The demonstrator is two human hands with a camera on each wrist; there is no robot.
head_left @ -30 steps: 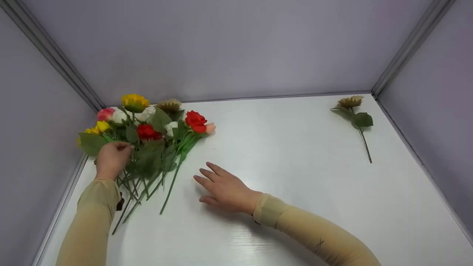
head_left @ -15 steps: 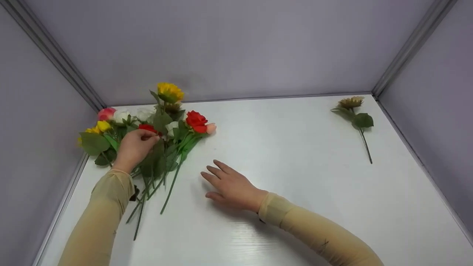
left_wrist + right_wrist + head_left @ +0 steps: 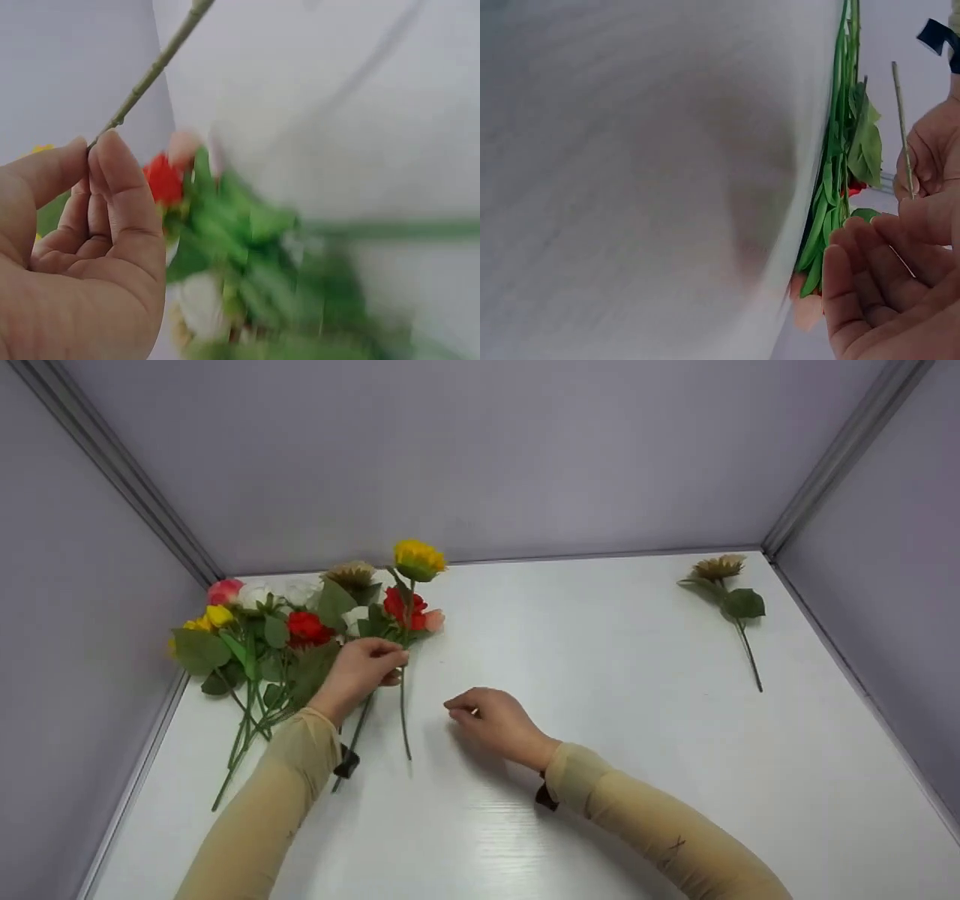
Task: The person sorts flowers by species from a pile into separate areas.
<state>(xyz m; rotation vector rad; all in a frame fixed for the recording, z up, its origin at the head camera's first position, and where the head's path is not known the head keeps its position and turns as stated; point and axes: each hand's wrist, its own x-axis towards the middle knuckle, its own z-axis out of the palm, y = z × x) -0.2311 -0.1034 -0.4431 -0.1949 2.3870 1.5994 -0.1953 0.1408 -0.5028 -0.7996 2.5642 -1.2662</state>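
Observation:
My left hand (image 3: pixel 361 671) pinches the thin green stem of a yellow sunflower (image 3: pixel 420 562) between thumb and fingertips. Its bloom points up and away, and the lower stem hangs free below the fingers. In the left wrist view the bare stem (image 3: pixel 154 75) rises from the pinch. To the right and nearer the body is my right hand (image 3: pixel 501 725), fingers loosely bent, thumb near the fingertips, nothing in its grasp. The right wrist view shows its fingers (image 3: pixel 844 292) just short of the sunflower's stem end. Behind the left hand lies a red rose (image 3: pixel 405 609).
A heap of artificial flowers covers the table's left side: a red bloom (image 3: pixel 307 628), white blooms (image 3: pixel 259 594), yellow buds (image 3: pixel 219 616) and a pink one (image 3: pixel 225 591). Far right, a tan sunflower (image 3: pixel 718 568) lies alone. Grey walls (image 3: pixel 480 457) enclose the white table (image 3: pixel 600 660).
My left hand has carried the yellow sunflower rightward out of the heap. My right hand has shifted slightly right, its spread fingers now bent with thumb and fingertips closer together.

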